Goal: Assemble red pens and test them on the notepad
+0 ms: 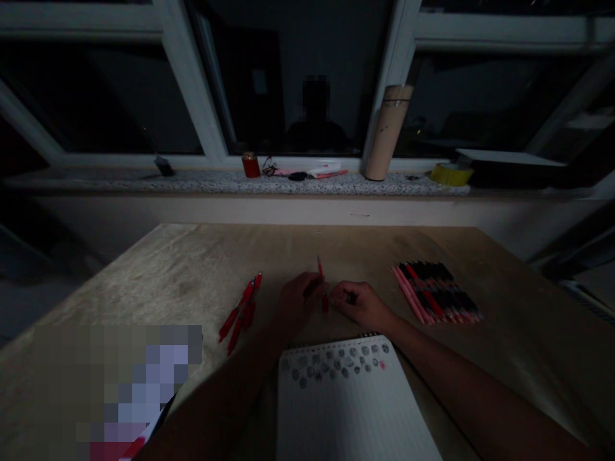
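Observation:
Above the notepad, my left hand [298, 299] is closed on a slim red pen [325, 302], which stands nearly upright in the picture with its thin end toward the window. My right hand [361, 302] is just to the right of the pen, fingers curled together; whether anything small is between them is too dark to see. Below both hands lies a spiral notepad [346, 410] with rows of dark scribbled spots and one red spot. Several red pens [243, 310] lie in a loose pile left of my left hand. To the right, black, red and pink pens [435, 291] lie side by side.
The wooden table [158, 275] ends at a wall below a stone windowsill [202, 182]. On the sill stand a tall flask [389, 134], a red jar [250, 165] and a yellow tape roll [450, 174]. The lower left is pixelated.

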Motion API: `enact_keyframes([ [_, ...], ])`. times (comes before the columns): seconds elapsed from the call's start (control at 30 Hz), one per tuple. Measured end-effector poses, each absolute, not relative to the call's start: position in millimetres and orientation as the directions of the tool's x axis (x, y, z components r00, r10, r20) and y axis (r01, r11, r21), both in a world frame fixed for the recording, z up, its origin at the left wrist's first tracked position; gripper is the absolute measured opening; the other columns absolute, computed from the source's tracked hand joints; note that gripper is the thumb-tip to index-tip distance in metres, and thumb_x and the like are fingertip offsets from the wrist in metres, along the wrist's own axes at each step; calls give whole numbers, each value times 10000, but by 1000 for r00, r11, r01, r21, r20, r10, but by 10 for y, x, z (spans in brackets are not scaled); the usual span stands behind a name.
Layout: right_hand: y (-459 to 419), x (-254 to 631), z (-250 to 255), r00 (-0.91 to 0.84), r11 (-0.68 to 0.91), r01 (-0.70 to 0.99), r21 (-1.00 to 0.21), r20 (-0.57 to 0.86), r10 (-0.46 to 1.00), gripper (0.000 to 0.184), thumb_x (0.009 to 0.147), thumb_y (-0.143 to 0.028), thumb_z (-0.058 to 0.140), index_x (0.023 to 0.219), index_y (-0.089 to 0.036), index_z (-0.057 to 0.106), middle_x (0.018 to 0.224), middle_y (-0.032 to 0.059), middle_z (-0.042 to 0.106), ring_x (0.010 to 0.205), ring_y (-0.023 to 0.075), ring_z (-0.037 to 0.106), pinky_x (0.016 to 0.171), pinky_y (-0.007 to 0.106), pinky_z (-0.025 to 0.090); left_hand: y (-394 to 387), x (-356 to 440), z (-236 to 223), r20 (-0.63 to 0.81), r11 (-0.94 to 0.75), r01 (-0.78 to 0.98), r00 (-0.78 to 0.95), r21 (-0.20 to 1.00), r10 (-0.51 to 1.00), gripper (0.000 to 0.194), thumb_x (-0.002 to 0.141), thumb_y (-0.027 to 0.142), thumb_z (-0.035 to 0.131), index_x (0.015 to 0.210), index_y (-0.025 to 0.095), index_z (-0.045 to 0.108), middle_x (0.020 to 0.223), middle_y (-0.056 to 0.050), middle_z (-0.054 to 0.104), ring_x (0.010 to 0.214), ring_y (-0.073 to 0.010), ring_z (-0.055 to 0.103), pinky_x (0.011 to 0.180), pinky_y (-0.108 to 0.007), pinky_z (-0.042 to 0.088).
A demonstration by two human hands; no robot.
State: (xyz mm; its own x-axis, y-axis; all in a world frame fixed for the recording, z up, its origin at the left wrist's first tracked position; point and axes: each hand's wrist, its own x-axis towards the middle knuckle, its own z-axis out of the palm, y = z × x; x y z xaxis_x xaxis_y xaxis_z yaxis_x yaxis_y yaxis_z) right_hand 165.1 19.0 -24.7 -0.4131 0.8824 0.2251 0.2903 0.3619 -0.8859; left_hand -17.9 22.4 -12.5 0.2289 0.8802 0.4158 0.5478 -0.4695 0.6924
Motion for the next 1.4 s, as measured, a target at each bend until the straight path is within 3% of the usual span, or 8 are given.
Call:
enact_keyframes([
  [1.4, 202, 1664, -271, -407, 377, 354, -856, 222, 886, 269, 836, -380, 524, 728, -145, 596, 589, -19, 520, 533, 87, 431, 501, 196, 326, 226, -161, -132, 374, -444, 555, 242, 704, 895, 237, 850, 358, 503, 934, 175, 627, 784, -14, 681, 675, -118, 601, 638, -214, 443],
])
